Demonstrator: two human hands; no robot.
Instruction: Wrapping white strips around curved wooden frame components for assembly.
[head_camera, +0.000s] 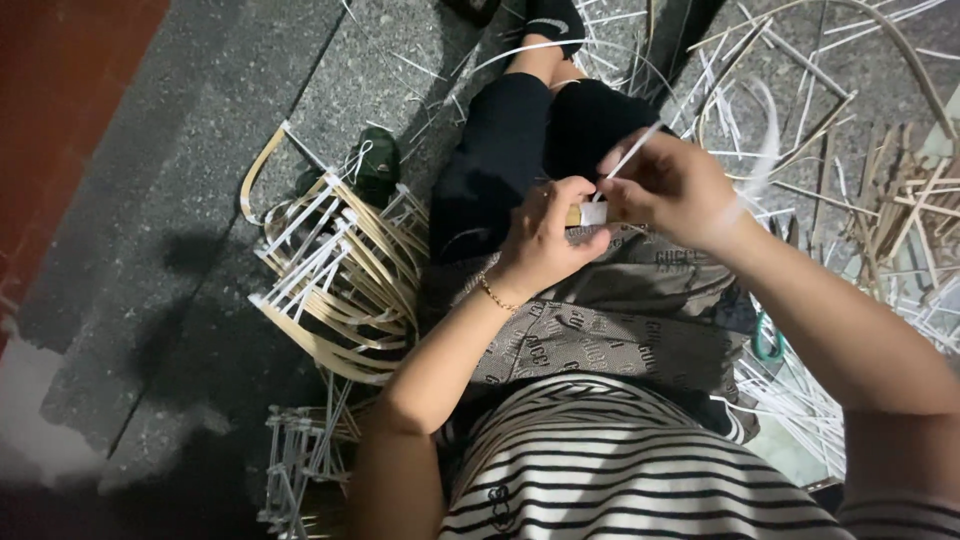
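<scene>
Two hands meet over the lap: left hand (545, 240) pinches a small tan-and-white joint piece (590, 213), right hand (672, 185) has fingers clamped on a thin white strip (632, 152). Strip appears light, flexible, easily kinked; grip near the joint. Fingertips hide the joint; finished frames (335, 270) lie at left on the floor
</scene>
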